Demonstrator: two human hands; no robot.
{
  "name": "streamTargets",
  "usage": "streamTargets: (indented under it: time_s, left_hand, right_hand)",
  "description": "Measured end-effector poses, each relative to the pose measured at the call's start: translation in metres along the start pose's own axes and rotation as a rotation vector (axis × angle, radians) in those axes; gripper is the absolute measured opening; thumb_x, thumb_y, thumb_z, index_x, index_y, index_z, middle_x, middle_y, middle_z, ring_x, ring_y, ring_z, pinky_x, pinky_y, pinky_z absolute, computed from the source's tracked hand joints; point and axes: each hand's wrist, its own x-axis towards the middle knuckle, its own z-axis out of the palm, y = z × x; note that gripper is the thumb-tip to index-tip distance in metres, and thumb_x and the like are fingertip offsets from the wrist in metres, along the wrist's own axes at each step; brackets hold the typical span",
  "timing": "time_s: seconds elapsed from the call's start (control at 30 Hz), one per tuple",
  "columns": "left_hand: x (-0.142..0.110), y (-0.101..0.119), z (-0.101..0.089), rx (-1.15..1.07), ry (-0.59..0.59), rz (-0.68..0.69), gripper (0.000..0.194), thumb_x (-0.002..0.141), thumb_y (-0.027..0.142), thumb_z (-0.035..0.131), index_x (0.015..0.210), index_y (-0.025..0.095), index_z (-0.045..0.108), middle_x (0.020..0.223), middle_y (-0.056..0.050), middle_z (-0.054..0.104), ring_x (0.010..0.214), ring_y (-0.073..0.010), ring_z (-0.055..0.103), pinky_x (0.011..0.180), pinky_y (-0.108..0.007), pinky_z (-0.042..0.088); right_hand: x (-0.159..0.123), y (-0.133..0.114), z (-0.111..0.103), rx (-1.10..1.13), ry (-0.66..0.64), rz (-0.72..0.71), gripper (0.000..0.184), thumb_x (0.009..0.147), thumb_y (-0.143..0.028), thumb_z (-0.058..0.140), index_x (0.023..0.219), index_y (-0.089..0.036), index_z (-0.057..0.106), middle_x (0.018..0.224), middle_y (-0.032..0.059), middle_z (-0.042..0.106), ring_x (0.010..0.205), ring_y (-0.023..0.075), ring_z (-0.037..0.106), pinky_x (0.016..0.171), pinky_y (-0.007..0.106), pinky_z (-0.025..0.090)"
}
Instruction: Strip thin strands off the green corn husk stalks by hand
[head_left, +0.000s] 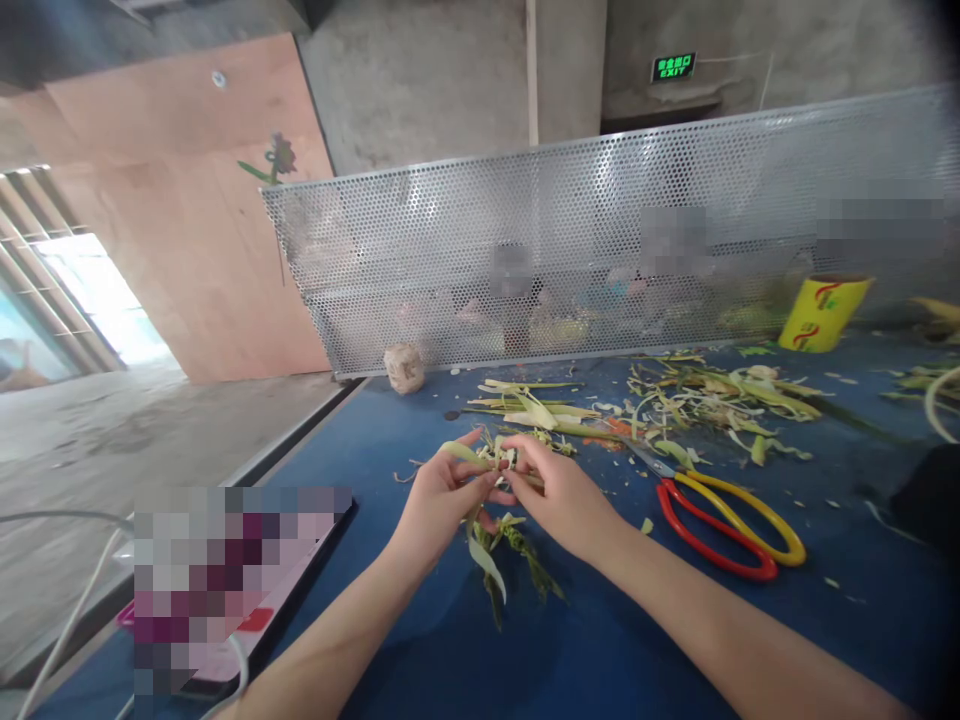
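Over the blue table, my left hand (pixel 442 490) pinches a small bundle of pale green husk-like strips and leaves (pixel 487 565). Its thumb and fingers are closed around the upper part, and the darker green, drooping ends hang below. My right hand (pixel 551 490) meets it from the other side, thumb and fingers pinched on the same bundle near its top. The fingers partly hide the spot where both hands grip. To the right of my right hand lie scissors (pixel 720 515) with one red and one yellow handle, blades pointing up-left toward the plant scraps.
Plant strips (pixel 540 410) and a heap of shredded trimmings (pixel 720 395) lie behind the hands. A yellow roll (pixel 825 315) stands at right back, a pale roll (pixel 404 368) at left back. A tablet-like device (pixel 262 590) with cables lies left. A perforated metal screen (pixel 450 250) borders the table.
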Motion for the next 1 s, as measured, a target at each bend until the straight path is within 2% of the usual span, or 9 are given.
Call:
streamTargets:
  time_s: [0.1, 0.2, 0.27, 0.4, 0.5, 0.6, 0.73, 0.87, 1.0]
  left_hand:
    - [0.002, -0.001, -0.001, -0.098, 0.048, -0.016, 0.063, 0.063, 0.016, 0.068, 0.118, 0.015, 0.037, 0.079, -0.005, 0.067, 0.069, -0.0187, 0.064, 0.054, -0.028, 0.053]
    - [0.002, -0.002, -0.002, -0.174, 0.074, -0.034, 0.061, 0.061, 0.014, 0.069, 0.115, 0.016, 0.040, 0.071, -0.001, 0.067, 0.065, -0.0151, 0.064, 0.060, -0.026, 0.051]
    - [0.002, -0.003, -0.003, -0.177, 0.074, -0.055, 0.060, 0.061, 0.015, 0.070, 0.114, 0.015, 0.042, 0.066, 0.000, 0.065, 0.061, -0.0137, 0.063, 0.056, -0.023, 0.049]
    - [0.002, -0.005, -0.002, -0.171, 0.054, -0.046, 0.059, 0.060, 0.017, 0.070, 0.113, 0.014, 0.044, 0.064, 0.000, 0.064, 0.058, -0.0127, 0.061, 0.060, -0.024, 0.048]
    - [0.001, -0.005, -0.001, -0.160, 0.043, -0.033, 0.061, 0.061, 0.018, 0.070, 0.115, 0.014, 0.043, 0.066, 0.000, 0.065, 0.063, -0.0136, 0.062, 0.063, -0.025, 0.047]
    - [0.001, -0.004, -0.001, -0.160, 0.053, -0.055, 0.064, 0.061, 0.017, 0.070, 0.117, 0.015, 0.040, 0.069, -0.001, 0.066, 0.062, -0.0129, 0.062, 0.059, -0.023, 0.048]
    - [0.002, -0.001, -0.001, -0.185, 0.112, -0.031, 0.066, 0.062, 0.014, 0.069, 0.120, 0.016, 0.037, 0.070, -0.001, 0.068, 0.061, -0.0117, 0.063, 0.061, -0.022, 0.050]
    - [0.002, 0.000, 0.000, -0.182, 0.148, 0.015, 0.070, 0.062, 0.012, 0.069, 0.122, 0.017, 0.034, 0.076, -0.003, 0.069, 0.078, -0.0174, 0.065, 0.075, -0.031, 0.051]
    - [0.002, 0.000, 0.001, -0.138, 0.140, 0.038, 0.071, 0.062, 0.015, 0.069, 0.123, 0.017, 0.034, 0.078, -0.004, 0.069, 0.083, -0.0192, 0.064, 0.079, -0.034, 0.050]
  right_hand:
    - [-0.003, -0.006, -0.004, -0.189, 0.140, -0.179, 0.027, 0.077, -0.020, 0.045, 0.103, -0.021, 0.045, 0.091, 0.0062, 0.053, 0.073, 0.0153, 0.053, 0.060, 0.025, 0.039]
    - [-0.006, -0.013, -0.006, -0.324, 0.048, -0.303, 0.019, 0.076, -0.020, 0.045, 0.095, -0.021, 0.050, 0.097, 0.0081, 0.051, 0.072, 0.0143, 0.053, 0.059, 0.025, 0.039]
    - [-0.007, -0.016, -0.004, -0.346, -0.059, -0.265, 0.016, 0.078, -0.024, 0.044, 0.092, -0.022, 0.052, 0.089, 0.0059, 0.054, 0.067, 0.0136, 0.052, 0.058, 0.025, 0.038]
    - [-0.006, -0.015, 0.005, -0.249, -0.082, -0.275, 0.018, 0.078, -0.035, 0.046, 0.087, -0.020, 0.051, 0.079, 0.0053, 0.059, 0.068, 0.0170, 0.055, 0.059, 0.027, 0.038]
    - [-0.006, -0.013, 0.008, -0.287, -0.049, -0.353, 0.014, 0.077, -0.031, 0.047, 0.081, -0.019, 0.052, 0.076, 0.0057, 0.060, 0.068, 0.0179, 0.056, 0.060, 0.027, 0.038]
    - [-0.009, -0.014, 0.005, -0.285, 0.010, -0.286, 0.009, 0.077, -0.027, 0.048, 0.078, -0.020, 0.054, 0.072, 0.0029, 0.059, 0.065, 0.0153, 0.055, 0.062, 0.026, 0.039]
    - [-0.007, -0.014, 0.000, -0.055, 0.112, -0.283, 0.012, 0.079, -0.022, 0.046, 0.078, -0.022, 0.058, 0.085, 0.0039, 0.057, 0.076, 0.0143, 0.055, 0.068, 0.025, 0.041]
    - [0.002, -0.006, 0.002, 0.316, 0.200, 0.033, 0.013, 0.075, -0.030, 0.052, 0.070, -0.019, 0.057, 0.067, 0.0015, 0.056, 0.056, 0.0119, 0.050, 0.052, 0.023, 0.039]
    - [0.009, 0.000, 0.006, 0.587, 0.138, 0.363, 0.025, 0.067, -0.042, 0.058, 0.066, -0.018, 0.052, 0.046, -0.0058, 0.042, 0.035, 0.0060, 0.033, 0.035, 0.020, 0.026]
